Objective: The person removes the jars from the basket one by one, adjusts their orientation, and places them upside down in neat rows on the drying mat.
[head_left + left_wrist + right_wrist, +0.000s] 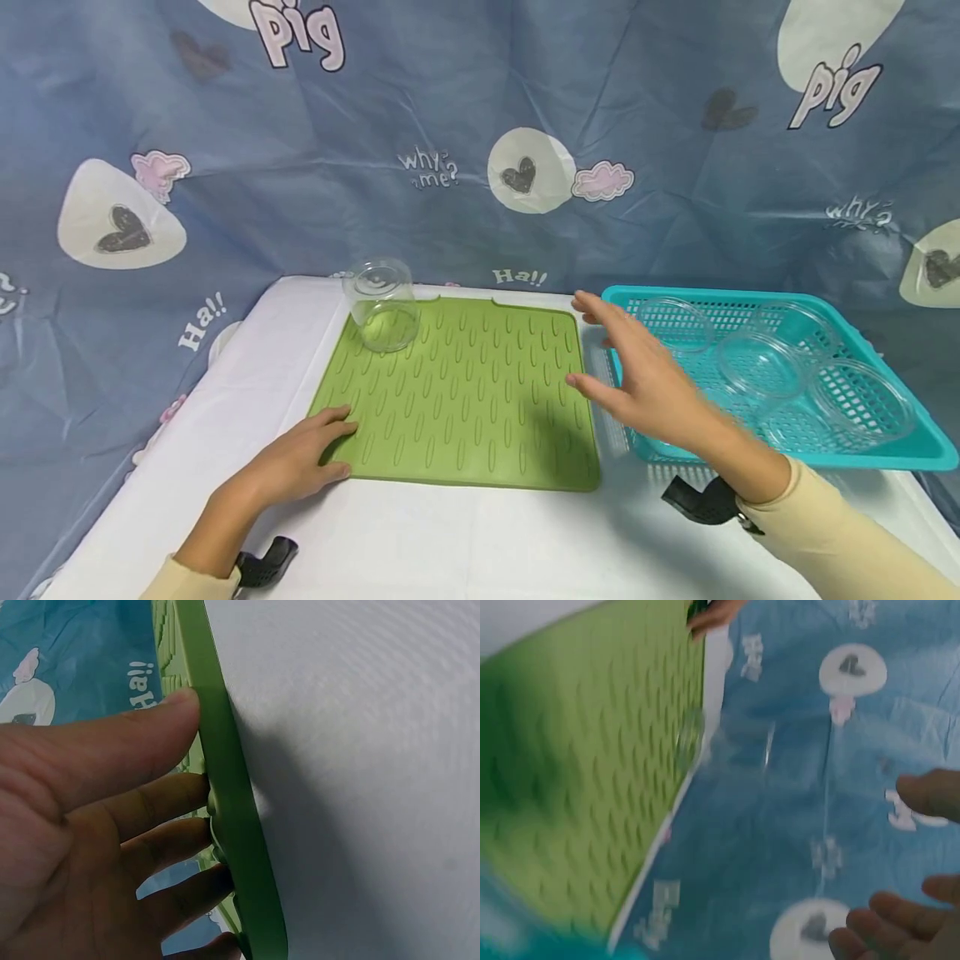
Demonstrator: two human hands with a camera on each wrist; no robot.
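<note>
A green ribbed mat [465,400] lies on the white-covered table. My left hand [300,458] rests at its front left corner with fingers spread; in the left wrist view the thumb [161,724] and fingertips meet the mat's edge [236,802]. On the back left corner of the mat stands a clear cup [382,312], its ringed end up. My right hand [645,379] is raised between the mat and a turquoise basket [780,293], fingers extended and holding nothing. Several clear cups [761,367] lie inside the basket. The right wrist view shows the same hand [900,922] blurred and partly cut off.
The basket stands close to the mat's right side. Behind the table hangs a blue printed cloth [450,225], also along the left side. White tablecloth [465,537] shows in front of the mat. A black wrist device [701,500] sits under the right forearm.
</note>
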